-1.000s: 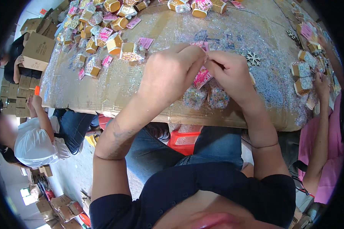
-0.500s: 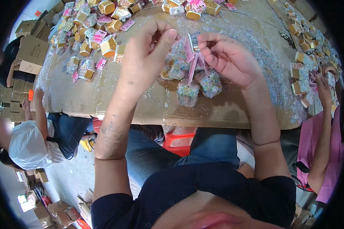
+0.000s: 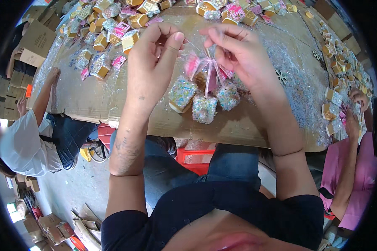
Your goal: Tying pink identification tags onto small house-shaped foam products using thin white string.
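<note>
Three small ornaments coated in multicoloured beads, a left one [image 3: 182, 93], a middle one [image 3: 204, 109] and a right one [image 3: 228, 96], hang bunched over the table, with a pink ribbon bow [image 3: 211, 75] and a blurred pink tag [image 3: 192, 65] above them. From the top of the bunch a thin string [image 3: 192, 44] runs to my left hand [image 3: 151, 67], whose thumb and forefinger pinch its end. My right hand [image 3: 245, 52] is closed at the top of the bunch, fingers curled round the string; its exact grip is partly hidden.
Cardboard [image 3: 155, 125] strewn with glitter covers the table. A heap of gold and white house-shaped ornaments [image 3: 130, 41] lies along the far left, and more ornaments [image 3: 334, 98] are at the right. A white snowflake [image 3: 280, 76] lies beyond my right forearm. Co-workers sit on both sides.
My right hand has moved up and a little left, its fingers closing at the string. The bunch has turned, showing three ornaments side by side, and the string now stretches to my left hand.
</note>
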The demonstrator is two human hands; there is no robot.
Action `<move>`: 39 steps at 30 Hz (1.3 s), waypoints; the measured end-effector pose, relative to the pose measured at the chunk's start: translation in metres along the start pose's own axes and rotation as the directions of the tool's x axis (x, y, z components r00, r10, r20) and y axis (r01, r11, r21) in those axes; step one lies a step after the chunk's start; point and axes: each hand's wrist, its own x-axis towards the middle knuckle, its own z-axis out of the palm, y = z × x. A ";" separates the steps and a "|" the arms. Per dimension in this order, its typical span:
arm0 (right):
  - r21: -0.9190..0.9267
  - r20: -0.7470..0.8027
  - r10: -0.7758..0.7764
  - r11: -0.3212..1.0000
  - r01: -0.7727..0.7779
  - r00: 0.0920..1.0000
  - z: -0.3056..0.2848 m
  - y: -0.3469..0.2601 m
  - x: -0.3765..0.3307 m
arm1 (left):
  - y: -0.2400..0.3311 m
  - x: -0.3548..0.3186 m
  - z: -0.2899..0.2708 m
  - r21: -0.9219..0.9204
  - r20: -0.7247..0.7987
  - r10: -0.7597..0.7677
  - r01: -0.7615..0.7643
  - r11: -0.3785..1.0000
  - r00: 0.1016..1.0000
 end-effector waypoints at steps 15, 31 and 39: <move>-0.141 0.194 -0.077 0.984 0.106 0.978 0.016 -0.040 0.018 | -0.009 -0.005 -0.027 -0.093 -0.144 -0.003 -0.010 0.996 0.990; -0.563 0.369 -0.045 0.784 0.262 0.928 0.040 -0.017 0.010 | -0.005 -0.003 -0.020 0.208 -0.118 0.332 -0.303 0.930 0.936; -0.369 0.395 0.071 0.925 0.088 0.916 0.037 -0.020 0.008 | 0.004 -0.008 -0.025 -0.419 0.009 0.007 -0.003 0.908 1.000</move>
